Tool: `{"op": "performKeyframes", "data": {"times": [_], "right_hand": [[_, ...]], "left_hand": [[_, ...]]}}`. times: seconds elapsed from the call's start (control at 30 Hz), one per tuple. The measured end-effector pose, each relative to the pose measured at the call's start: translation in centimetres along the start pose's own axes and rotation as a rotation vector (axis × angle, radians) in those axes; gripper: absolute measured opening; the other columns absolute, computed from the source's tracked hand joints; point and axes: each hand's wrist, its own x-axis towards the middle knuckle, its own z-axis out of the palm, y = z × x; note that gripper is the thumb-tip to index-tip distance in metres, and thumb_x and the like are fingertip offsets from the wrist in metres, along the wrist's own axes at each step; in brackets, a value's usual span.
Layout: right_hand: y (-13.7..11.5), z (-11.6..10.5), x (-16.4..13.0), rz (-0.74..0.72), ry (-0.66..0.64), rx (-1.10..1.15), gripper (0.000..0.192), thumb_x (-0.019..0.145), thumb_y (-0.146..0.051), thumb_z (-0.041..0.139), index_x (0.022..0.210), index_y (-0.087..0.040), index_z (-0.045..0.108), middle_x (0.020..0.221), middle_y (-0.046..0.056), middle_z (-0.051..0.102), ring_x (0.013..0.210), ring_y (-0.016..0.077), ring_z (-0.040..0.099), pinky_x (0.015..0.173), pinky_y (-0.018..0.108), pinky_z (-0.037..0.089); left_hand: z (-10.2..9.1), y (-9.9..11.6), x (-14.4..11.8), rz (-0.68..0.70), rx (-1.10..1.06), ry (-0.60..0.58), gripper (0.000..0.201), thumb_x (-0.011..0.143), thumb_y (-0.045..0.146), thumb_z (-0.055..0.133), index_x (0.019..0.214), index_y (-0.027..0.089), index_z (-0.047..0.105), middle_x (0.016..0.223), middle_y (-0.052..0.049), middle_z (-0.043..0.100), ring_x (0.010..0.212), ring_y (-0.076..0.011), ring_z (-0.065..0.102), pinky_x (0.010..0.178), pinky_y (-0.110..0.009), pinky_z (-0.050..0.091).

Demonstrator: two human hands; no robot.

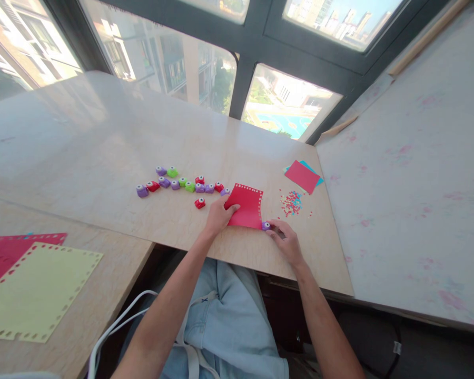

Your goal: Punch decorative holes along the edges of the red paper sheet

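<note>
A red sheet of paper (245,205) lies by the table's front edge, with punched holes along its far edge and down its right side. My left hand (220,215) grips its left edge, thumb on top and fingers beneath. At the sheet's lower right corner sits a small purple craft punch (266,226), held between the thumb and fingers of my right hand (285,238). Just beyond my left hand, a row of purple, red and green craft punches (189,186) stretches leftward. One red punch (199,203) stands apart, nearer to me.
Small punched-out paper bits (292,202) lie in a pile to the right. Behind them is a stack of red and blue sheets (302,176). Punched yellow paper (43,289) and red paper (8,258) rest at left. A patterned wall (411,200) bounds the right side; windows stand behind.
</note>
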Motion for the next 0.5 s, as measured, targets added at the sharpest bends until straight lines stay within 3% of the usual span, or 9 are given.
{"op": "performKeyframes", "data": {"times": [0.3, 0.5], "right_hand": [[-0.4, 0.0, 0.0, 0.016, 0.002, -0.006, 0.025, 0.087, -0.037, 0.063, 0.108, -0.025, 0.066, 0.106, 0.008, 0.068, 0.096, 0.0235, 0.064, 0.086, 0.041, 0.051], [-0.5, -0.1, 0.1, 0.014, -0.001, -0.011, 0.026, 0.087, -0.039, 0.062, 0.109, -0.025, 0.067, 0.107, 0.008, 0.068, 0.097, 0.0235, 0.063, 0.086, 0.041, 0.051]], "left_hand": [[0.5, -0.7, -0.5, 0.03, 0.1, -0.032, 0.018, 0.084, 0.025, 0.06, 0.097, 0.014, 0.065, 0.091, -0.007, 0.071, 0.08, -0.0196, 0.063, 0.074, -0.03, 0.048], [0.7, -0.5, -1.0, 0.058, 0.301, -0.029, 0.019, 0.087, 0.026, 0.057, 0.1, 0.017, 0.067, 0.09, -0.008, 0.071, 0.081, -0.0203, 0.064, 0.076, -0.03, 0.048]]}}
